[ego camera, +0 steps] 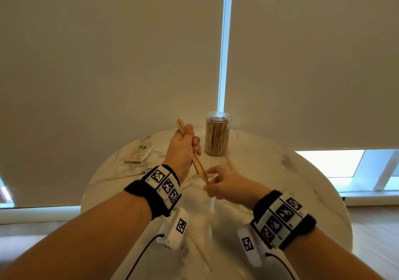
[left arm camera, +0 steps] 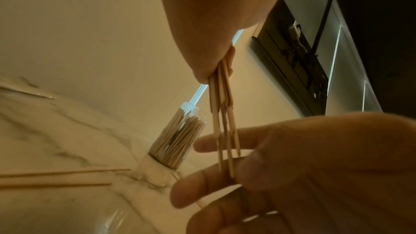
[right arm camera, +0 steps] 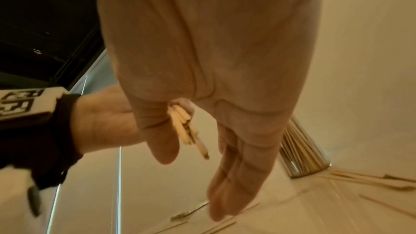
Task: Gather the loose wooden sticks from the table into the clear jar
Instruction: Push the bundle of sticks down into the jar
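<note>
The clear jar (ego camera: 217,135), packed with upright wooden sticks, stands at the far side of the round marble table (ego camera: 280,171); it also shows in the wrist views (left arm camera: 178,138) (right arm camera: 301,152). My left hand (ego camera: 190,137) grips a bundle of sticks (ego camera: 199,167) (left arm camera: 221,113), held slanted just left of the jar. My right hand (ego camera: 212,177) meets the bundle's lower ends (right arm camera: 184,127), which lie between its thumb (right arm camera: 162,145) and its nearly straight fingers (right arm camera: 236,175). Loose sticks (ego camera: 230,165) (right arm camera: 360,181) lie on the table near the jar's base.
A wrapped packet of sticks (ego camera: 139,153) lies at the table's far left. More single sticks lie to the left (ego camera: 123,177) (left arm camera: 67,173) and near the front edge (ego camera: 199,251). A drawn roller blind (ego camera: 108,63) hangs close behind the table.
</note>
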### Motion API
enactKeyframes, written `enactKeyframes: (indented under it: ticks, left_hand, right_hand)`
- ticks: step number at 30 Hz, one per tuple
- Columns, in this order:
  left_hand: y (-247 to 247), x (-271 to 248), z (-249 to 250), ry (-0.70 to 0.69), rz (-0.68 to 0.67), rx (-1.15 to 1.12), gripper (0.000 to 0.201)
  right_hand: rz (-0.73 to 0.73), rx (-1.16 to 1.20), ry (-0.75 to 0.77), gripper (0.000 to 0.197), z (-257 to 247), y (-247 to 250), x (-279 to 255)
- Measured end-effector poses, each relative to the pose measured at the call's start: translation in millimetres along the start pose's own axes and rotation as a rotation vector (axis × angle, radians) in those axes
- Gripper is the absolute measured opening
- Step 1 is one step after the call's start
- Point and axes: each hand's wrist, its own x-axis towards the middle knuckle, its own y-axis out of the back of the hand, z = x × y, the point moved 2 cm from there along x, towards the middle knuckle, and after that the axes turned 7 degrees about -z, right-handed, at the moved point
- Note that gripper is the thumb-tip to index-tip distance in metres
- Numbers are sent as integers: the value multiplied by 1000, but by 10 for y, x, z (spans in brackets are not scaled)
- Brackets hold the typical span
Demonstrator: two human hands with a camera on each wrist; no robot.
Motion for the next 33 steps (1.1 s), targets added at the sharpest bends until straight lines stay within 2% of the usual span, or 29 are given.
enactKeyframes:
  ticks: [2,6,9,12,14,16,18,20,21,24,28,30,33]
  left_hand:
    - [-52,-15,0,9,0,-72,18]
    - [-131,-66,-72,41,-67,-45,17]
    - [-173,-95,-96,74,-110,-27,15]
    - [-191,-128,-109,98,-155,41,13]
    - [-196,-134,-107,104,-200,101,12]
    - [-183,-103,-45,90,-217,109,21]
    - [-131,-16,74,76,-120,40,34]
    - [-86,67,200,87,-21,-9,33]
    - [-82,87,224,116,-15,9,32]
    - [-132,69,169,174,-90,119,42]
    - [-187,55,70,172,-136,212,39]
    - [-204,66,35,160,-106,303,37]
    - [-205,113,19,-5,45,523,34]
  right_hand:
    - [-13,105,28,50,-24,-51,14]
    - [89,255,140,32,-148,-62,72]
    - [159,165,202,11,-223,-66,69]
    - [286,60,260,23,-277,-44,44]
    - [372,-84,221,31,-255,-1,53]
    - [423,-221,170,37,-210,68,65]
    - [414,-301,129,39,-190,125,51]
    - [396,-386,84,33,-191,144,28]
    - [390,-414,73,31,-196,146,20]
    - [372,-395,54,29,-194,135,28]
    - [398,-355,1,26,-122,151,25]
    - [432,-367,-35,26,-96,170,11]
    - [461,-419,-89,31,-105,220,23]
